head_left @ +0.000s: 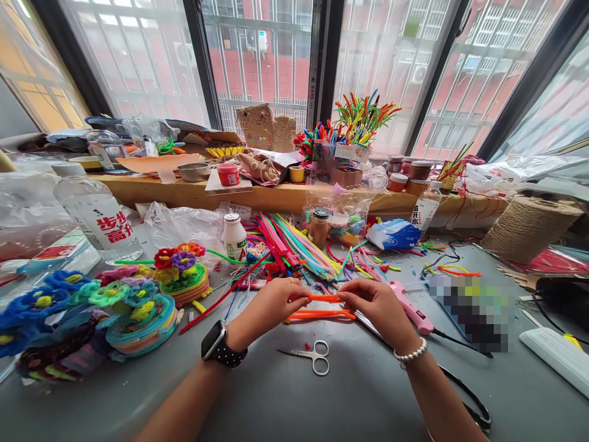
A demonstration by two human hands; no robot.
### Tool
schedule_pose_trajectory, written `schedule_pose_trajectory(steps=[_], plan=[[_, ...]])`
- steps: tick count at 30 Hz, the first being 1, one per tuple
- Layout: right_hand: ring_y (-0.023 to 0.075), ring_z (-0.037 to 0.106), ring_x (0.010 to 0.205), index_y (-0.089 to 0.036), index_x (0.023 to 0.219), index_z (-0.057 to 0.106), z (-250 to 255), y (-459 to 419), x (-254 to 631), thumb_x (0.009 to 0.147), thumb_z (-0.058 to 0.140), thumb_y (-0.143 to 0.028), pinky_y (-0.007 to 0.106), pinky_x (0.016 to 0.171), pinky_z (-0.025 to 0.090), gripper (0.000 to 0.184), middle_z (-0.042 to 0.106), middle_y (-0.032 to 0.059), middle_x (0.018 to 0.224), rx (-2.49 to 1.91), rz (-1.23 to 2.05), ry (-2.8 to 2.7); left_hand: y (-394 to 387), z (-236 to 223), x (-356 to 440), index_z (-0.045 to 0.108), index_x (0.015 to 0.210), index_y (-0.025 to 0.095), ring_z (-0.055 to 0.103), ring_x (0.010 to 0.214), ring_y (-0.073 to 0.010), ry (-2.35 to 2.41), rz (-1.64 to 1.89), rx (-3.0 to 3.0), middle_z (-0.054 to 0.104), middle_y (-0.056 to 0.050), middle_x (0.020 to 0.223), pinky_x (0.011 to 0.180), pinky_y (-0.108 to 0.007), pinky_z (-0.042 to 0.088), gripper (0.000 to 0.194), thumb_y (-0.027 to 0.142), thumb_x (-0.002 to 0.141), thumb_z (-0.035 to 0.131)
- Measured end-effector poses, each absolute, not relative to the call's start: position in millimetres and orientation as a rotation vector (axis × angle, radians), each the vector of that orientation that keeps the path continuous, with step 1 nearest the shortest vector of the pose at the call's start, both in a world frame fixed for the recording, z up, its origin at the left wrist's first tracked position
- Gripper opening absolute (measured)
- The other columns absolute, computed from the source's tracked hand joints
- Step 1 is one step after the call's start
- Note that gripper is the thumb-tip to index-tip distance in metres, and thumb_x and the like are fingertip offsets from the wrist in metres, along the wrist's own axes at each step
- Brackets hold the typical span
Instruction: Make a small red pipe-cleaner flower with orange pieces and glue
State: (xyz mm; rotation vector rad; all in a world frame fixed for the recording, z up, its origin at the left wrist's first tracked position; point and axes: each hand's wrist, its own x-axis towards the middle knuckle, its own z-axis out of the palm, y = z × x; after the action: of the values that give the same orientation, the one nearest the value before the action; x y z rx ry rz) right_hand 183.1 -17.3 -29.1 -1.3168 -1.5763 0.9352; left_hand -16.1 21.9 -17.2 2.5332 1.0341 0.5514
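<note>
both hands are pinching the same thing near the centre of the frame: a short bundle of orange pipe cleaners (324, 298), held level and a little above the tabletop (267, 402). the left hand (275, 302) grips its left end between thumb and fingertips, with a black-strapped smartwatch (215, 341) on the wrist; the right hand (373, 305) grips the right end the same way, a white bead bracelet (410, 352) on that wrist. just below the held bundle, a second orange bundle (317, 315) lies flat on the tabletop between the hands.

in the lower centre, small metal scissors (318, 357) lie with their finger loops to the right and their blades pointing left. right of the right hand is a pink glue gun (410, 308), its dark cord running toward the right of the frame, where a device is blurred out.

beyond the hands, at the middle of the frame, lies a heap of multicoloured pipe cleaners (278, 244), with a dark-lidded glass jar (318, 229) standing beside it. fuzzy flowers and round coiled bases (142, 328) crowd the left of the frame, and a large cone of twine (529, 228) stands at the right.
</note>
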Motion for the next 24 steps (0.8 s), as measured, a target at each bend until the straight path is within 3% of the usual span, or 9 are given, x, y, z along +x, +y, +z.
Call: schedule_pose_trajectory(steps=[6, 11, 16, 20, 24], plan=[[0.0166, 0.056, 0.064, -0.018, 0.069, 0.064, -37.1, -13.1, 189.9, 0.069, 0.057, -0.026, 0.029, 0.061, 0.044, 0.011, 0.063, 0.0035, 0.069, -1.456, 0.749, -1.847, 23.5, -33.7, -11.6, 0.068, 0.077, 0.021, 0.057, 0.068, -0.0138, 1.099, 0.349, 2.633, 0.062, -0.003, 0.074, 0.061, -0.021, 0.041, 0.021, 0.021, 0.074, 0.047], [0.0174, 0.055, 0.068, -0.019, 0.083, 0.065, -43.0, -10.8, 186.2, 0.069, 0.053, -0.016, 0.03, 0.063, 0.042, 0.018, 0.062, 0.0049, 0.08, -1.626, 0.522, -2.054, 20.0, -46.7, -5.8, 0.058, 0.097, 0.02, 0.057, 0.077, -0.0191, 1.238, 0.329, 2.761, 0.061, -0.006, 0.084, 0.065, -0.027, 0.042, 0.027, 0.019, 0.072, 0.051], [0.019, 0.055, 0.073, -0.018, 0.087, 0.064, -41.4, -11.0, 182.3, 0.07, 0.053, -0.013, 0.03, 0.065, 0.042, 0.021, 0.061, 0.0057, 0.083, -1.71, 0.428, -2.189, 18.0, -47.4, -2.0, 0.058, 0.074, 0.016, 0.054, 0.072, -0.0195, 1.268, 0.233, 2.857, 0.057, -0.006, 0.077, 0.059, -0.028, 0.042, 0.01, 0.018, 0.072, 0.049], [0.0208, 0.053, 0.079, -0.019, 0.084, 0.064, -41.5, -12.0, 180.3, 0.07, 0.057, -0.017, 0.031, 0.068, 0.042, 0.016, 0.06, 0.0062, 0.083, -1.683, 0.361, -2.232, 18.0, -45.9, -1.8, 0.055, 0.072, 0.015, 0.052, 0.078, -0.0201, 1.263, 0.251, 2.884, 0.055, -0.008, 0.084, 0.064, -0.03, 0.042, 0.009, 0.014, 0.073, 0.046], [0.0242, 0.048, 0.09, -0.017, 0.093, 0.06, -43.0, -13.8, 172.9, 0.065, 0.065, -0.018, 0.034, 0.078, 0.04, 0.028, 0.058, 0.0084, 0.092, -1.535, 0.108, -2.295, 17.8, -40.3, -4.7, 0.051, 0.075, 0.016, 0.053, 0.078, -0.0175, 1.215, 0.307, 2.92, 0.055, -0.006, 0.087, 0.066, -0.027, 0.042, 0.008, 0.014, 0.074, 0.043]])
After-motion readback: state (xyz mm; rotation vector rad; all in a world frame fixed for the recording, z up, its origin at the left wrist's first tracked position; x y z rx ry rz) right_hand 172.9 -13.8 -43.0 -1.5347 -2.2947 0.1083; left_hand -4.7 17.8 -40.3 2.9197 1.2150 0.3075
